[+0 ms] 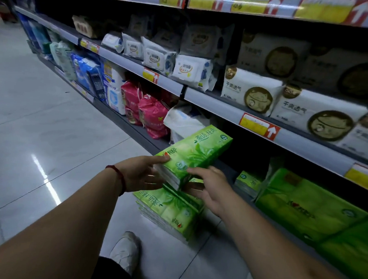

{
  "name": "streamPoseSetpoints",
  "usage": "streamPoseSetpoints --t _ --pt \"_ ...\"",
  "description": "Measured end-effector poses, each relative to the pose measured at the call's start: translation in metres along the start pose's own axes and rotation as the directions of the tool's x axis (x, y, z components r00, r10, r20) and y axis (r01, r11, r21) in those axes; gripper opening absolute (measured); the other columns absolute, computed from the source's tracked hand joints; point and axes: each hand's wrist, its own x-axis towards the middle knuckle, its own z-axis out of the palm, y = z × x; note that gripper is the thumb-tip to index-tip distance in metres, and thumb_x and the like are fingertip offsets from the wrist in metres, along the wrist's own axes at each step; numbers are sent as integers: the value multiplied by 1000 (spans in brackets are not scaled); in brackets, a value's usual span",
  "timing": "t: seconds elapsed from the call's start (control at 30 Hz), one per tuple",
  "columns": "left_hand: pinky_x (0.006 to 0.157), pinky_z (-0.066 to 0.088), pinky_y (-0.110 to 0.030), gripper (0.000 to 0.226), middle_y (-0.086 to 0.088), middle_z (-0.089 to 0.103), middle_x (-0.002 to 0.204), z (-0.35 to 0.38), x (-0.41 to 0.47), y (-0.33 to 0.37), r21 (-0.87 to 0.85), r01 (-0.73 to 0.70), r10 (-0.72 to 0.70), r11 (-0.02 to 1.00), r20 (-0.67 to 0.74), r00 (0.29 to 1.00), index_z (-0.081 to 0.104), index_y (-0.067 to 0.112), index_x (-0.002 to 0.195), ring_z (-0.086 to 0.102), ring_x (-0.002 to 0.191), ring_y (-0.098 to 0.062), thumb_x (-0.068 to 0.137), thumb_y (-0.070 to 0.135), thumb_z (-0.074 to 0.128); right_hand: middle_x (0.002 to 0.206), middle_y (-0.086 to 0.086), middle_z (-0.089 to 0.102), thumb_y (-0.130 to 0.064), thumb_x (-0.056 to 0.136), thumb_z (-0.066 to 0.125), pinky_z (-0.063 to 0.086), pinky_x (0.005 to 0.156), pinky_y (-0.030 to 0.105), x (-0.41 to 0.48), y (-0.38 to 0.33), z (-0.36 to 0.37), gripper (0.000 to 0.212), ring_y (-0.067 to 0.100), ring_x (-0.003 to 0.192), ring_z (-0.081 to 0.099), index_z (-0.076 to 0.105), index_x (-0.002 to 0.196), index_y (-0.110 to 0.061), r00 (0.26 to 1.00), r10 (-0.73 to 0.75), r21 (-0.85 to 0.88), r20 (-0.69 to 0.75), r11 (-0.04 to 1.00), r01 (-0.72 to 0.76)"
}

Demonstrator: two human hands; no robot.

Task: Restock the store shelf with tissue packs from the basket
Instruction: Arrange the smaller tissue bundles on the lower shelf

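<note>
Thumbs on top, left hand (141, 175) and right hand (208, 188) grip a tissue pack (196, 153). It hangs just above the floor stack (171, 211).

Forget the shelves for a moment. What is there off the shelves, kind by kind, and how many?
Hands: 2, left hand, right hand
Held green tissue pack: 1
Floor stack of green packs: 1
White shoe: 1
Red wrist cord: 1
Total: 6
</note>
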Motion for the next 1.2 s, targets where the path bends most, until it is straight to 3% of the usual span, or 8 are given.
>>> streamPoseSetpoints --t 0.17,0.27,0.43,0.6,0.77,0.93,1.07,1.2 --pt "77 55 -32 56 -12 66 111 32 38 -3 30 104 -103 994 -14 995 67 5 112 70 85 -24 70 35 88 115 19 62 -8 86 75 62 60 43 17 1 -28 36 41 89 69 55 116 -9 991 18 -18 -132 1000 -21" --pt "69 52 -30 46 -12 65 100 49 59 -8 65 146 -144 987 -32 989 68 8 104 66 85 -23 75 37 87 126 18 61 -12 89 71 64 63 46 29 2 -45 58 39 95 69 47 142 -10 982 20 -27 -185 999 -25" --pt "55 57 -22 39 -10 58 88 70 97 -18 -104 160 -155 982 49 987 67 4 103 59 70 -17 76 26 85 117 1 61 -15 98 62 61 82 50 47 -3 -67 58 32 105 66 42 151 -26 979 34 -18 -202 999 -38" --pt "71 60 -26 21 -15 60 104 91 126 -20 -205 148 -136 967 74 988 70 1 98 62 84 -21 90 19 75 123 9 62 -13 96 68 60 89 57 72 -14 -91 25 32 108 65 55 115 -22 974 33 -66 -222 997 -49" --pt "73 61 -29 12 -15 67 103 107 163 -16 -116 162 -148 980 119 982 67 3 94 66 90 -24 90 13 72 133 12 62 -16 75 89 64 77 54 98 -18 -113 74 32 109 68 49 138 -14 971 52 -113 -232 990 -80" --pt "61 63 -28 42 -16 72 91 103 227 -14 57 178 -184 982 132 974 63 4 109 70 75 -22 74 19 79 132 10 57 -12 89 79 60 91 55 133 -20 -132 47 32 112 62 49 124 -14 973 101 -202 -209 969 -144" --pt "83 64 -38 80 -30 61 135 103 284 -26 186 122 -151 975 154 976 59 -2 133 65 120 -36 69 30 93 148 11 43 -10 95 72 57 97 51 167 -5 -148 69 32 128 49 32 153 -8 965 105 -188 -242 970 -153" --pt "80 64 -38 38 -18 71 99 134 289 -41 162 -18 27 987 -55 998 63 0 105 71 89 -29 82 23 84 128 9 61 -15 93 75 61 91 50 198 19 -163 40 30 111 61 54 126 -13 918 64 -159 -391 978 -136"
